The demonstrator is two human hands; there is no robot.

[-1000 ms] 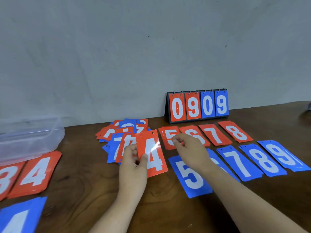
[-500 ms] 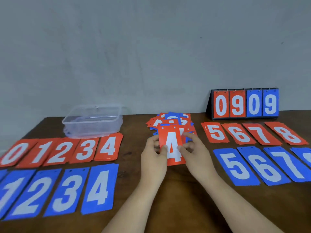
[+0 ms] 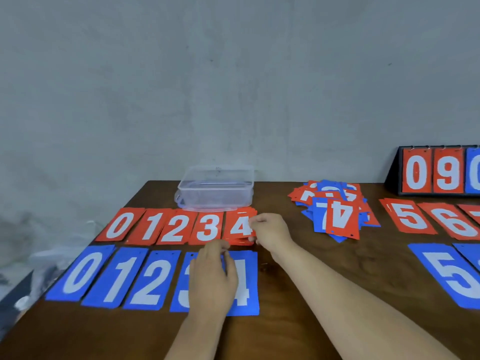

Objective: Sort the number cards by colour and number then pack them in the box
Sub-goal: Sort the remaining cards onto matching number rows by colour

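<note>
A row of red card stacks 0 to 4 (image 3: 166, 226) lies on the brown table (image 3: 324, 281), with a row of blue stacks 0 to 4 (image 3: 117, 278) in front of it. My right hand (image 3: 271, 229) pinches the right edge of the red 4 card (image 3: 240, 226) lying on the red 4 stack. My left hand (image 3: 213, 276) hovers over the blue 3 and 4 stacks, fingers loosely curled, holding nothing. A mixed unsorted pile of cards (image 3: 335, 206) lies at the back centre-right. The clear plastic box (image 3: 215, 189) stands behind the red row.
Red stacks 5 and 6 (image 3: 426, 218) and a blue 5 stack (image 3: 452, 274) lie at the right. A flip scoreboard (image 3: 439, 171) stands at the back right by the grey wall. The table's left edge drops off beside the 0 stacks.
The view swung left. Both hands carried the red 4 card from the mixed pile leftward onto the red 4 stack; the left hand let go and dropped to the blue row.
</note>
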